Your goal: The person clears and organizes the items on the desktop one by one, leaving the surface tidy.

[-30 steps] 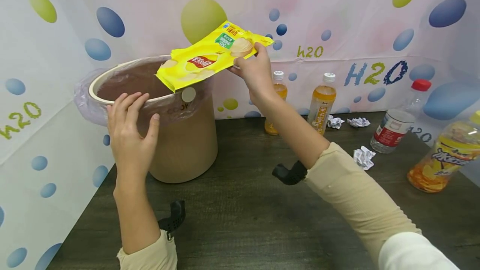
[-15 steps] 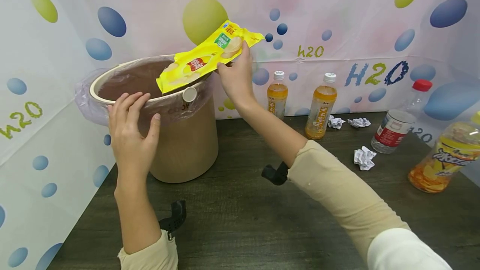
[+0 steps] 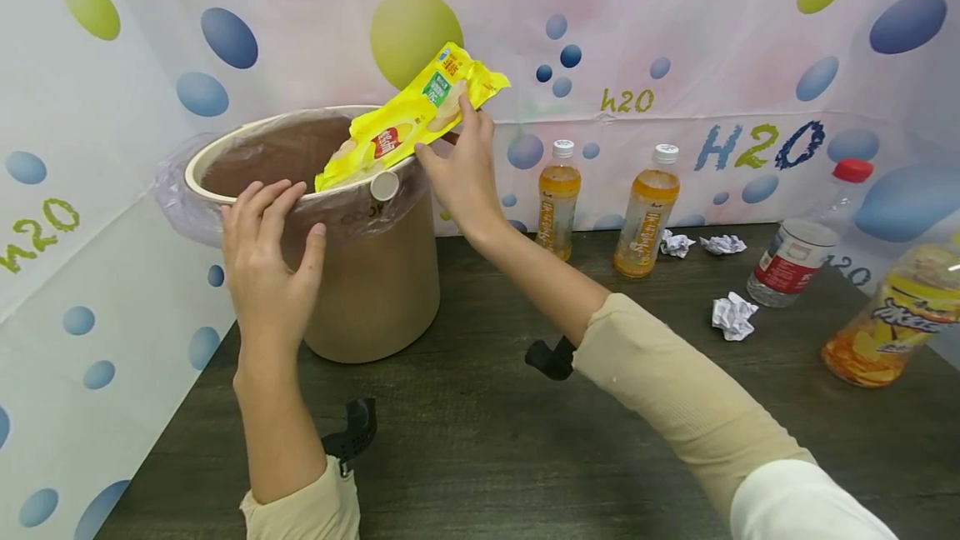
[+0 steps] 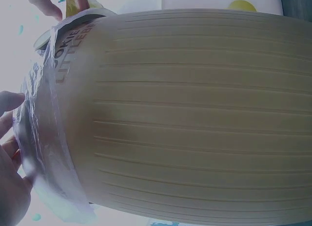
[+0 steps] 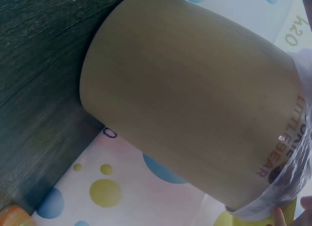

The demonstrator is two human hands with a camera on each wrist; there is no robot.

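Note:
A yellow chip bag (image 3: 408,125) lies tilted over the front right rim of a tan trash can (image 3: 371,294), its lower left end dipping inside. My right hand (image 3: 465,169) pinches the bag near its upper right end, thumb below and fingers on the printed face. My left hand (image 3: 270,252) rests at the front left of the rim, fingertips over the edge and thumb spread against the liner. A thin clear plastic liner (image 3: 183,207) hangs folded over the rim. In the left wrist view, the can's ribbed side (image 4: 204,114) fills most of the picture.
Two orange drink bottles (image 3: 558,202) stand behind my right forearm. Several crumpled paper balls (image 3: 732,317) lie to the right. Farther right are a red-capped bottle (image 3: 795,252) and a large yellow-labelled bottle (image 3: 892,323). All stand on a dark wooden table (image 3: 465,432) against a dotted backdrop.
My right hand has moved left and slightly down, bringing the chip bag farther over the trash can and tilting it more steeply. My left hand has stayed at the rim.

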